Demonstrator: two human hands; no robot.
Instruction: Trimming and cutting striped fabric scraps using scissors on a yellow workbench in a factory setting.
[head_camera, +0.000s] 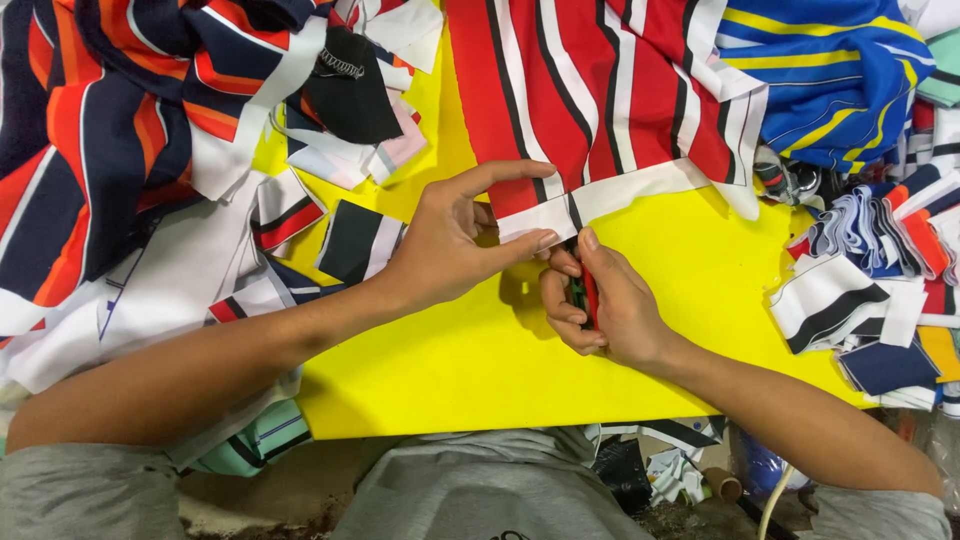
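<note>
A red, white and black striped fabric (590, 90) lies on a yellow board (480, 360). My left hand (455, 240) pinches the fabric's white hem between thumb and forefinger near its lower left corner. Right beside it, my right hand (600, 305) is closed around a small tool with red and green handles (583, 295), likely thread snips, its tip at the hem just under a black stripe. The tool is mostly hidden inside my fist.
Orange, navy and white striped cloth (110, 130) is heaped at the left with loose offcuts (355, 240). Blue and yellow striped fabric (830, 70) lies at the top right, above a pile of small cut pieces (870, 290). Scraps litter the floor below the board.
</note>
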